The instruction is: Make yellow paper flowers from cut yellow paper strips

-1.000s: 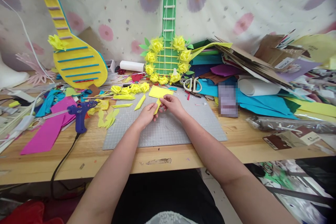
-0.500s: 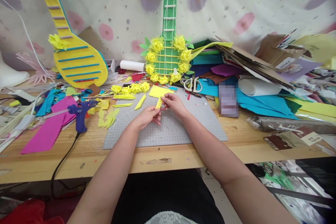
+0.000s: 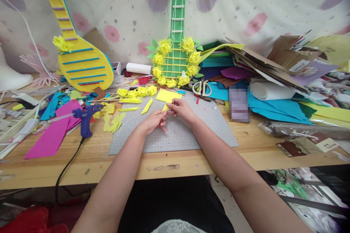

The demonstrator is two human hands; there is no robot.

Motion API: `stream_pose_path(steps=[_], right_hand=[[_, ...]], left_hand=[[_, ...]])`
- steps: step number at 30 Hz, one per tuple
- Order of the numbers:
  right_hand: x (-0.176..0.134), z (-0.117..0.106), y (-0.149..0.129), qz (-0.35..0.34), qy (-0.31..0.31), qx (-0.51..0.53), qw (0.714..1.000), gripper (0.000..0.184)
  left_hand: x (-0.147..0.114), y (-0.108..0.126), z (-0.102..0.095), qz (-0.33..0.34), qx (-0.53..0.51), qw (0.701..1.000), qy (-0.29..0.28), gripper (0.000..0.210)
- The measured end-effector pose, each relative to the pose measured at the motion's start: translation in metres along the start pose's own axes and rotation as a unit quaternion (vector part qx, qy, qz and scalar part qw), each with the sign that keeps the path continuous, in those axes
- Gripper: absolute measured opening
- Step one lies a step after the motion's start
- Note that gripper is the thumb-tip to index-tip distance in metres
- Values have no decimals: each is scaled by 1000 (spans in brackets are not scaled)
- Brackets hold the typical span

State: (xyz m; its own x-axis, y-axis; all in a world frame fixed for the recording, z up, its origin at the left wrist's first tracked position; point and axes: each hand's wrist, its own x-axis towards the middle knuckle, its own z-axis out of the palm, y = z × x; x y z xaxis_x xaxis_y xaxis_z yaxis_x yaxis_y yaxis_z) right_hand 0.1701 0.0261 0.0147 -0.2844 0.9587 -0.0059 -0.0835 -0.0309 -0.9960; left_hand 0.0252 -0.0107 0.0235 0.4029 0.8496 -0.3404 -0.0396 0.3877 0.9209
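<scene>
Between my two hands is a small folded strip of yellow paper, held above the grey cutting mat. My left hand pinches its lower end, and my right hand pinches the upper right side. Part of the strip is hidden by fingers. Just beyond lies a flat yellow paper sheet. To the left rest a folded yellow strip and several yellow paper flowers. Behind them stands a green guitar-shaped piece ringed with yellow flowers.
A blue glue gun stands at left beside magenta paper. White-handled scissors lie at the mat's back edge. A yellow guitar-shaped piece leans at back left. Blue paper and stacked cardboard fill the right.
The whole view has shifted slightly. Both hands keep their pinch on the yellow strip, of which a little less shows now.
</scene>
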Motion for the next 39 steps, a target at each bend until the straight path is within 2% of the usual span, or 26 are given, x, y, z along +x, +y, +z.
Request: stream_pose_path(steps=[4,10,16,22,27,29,33,36,39], right_hand=[[-2,1,-1,2,23,26,999,39],[-5,7,4,58,-50,41,996,37],[-4,9,3,79,-11,72,994,34],[3,-6,-2,67,75,126,987,32],[8,-17,-3,43,126,141,981,32],[7,-17,-2,40,111,142,983,34],[1,-8,1,66,11,88,994,43],[-1,0,2,54,43,78,995,47],[2,-3,3,53,85,106,989,47]], left_hand=[[1,-2,1,9,-5,1000,-10,20],[4,-3,4,27,-6,1000,1,18],[2,-3,6,24,1,1000,-17,18],[0,-2,4,-13,-5,998,-56,18],[0,-3,4,-27,-25,998,-53,19],[0,-3,3,-21,-37,998,-41,19],[1,-4,4,-7,-44,999,-30,20],[2,-3,4,-8,-28,999,-31,27],[-1,-1,0,-26,-4,998,-60,36]])
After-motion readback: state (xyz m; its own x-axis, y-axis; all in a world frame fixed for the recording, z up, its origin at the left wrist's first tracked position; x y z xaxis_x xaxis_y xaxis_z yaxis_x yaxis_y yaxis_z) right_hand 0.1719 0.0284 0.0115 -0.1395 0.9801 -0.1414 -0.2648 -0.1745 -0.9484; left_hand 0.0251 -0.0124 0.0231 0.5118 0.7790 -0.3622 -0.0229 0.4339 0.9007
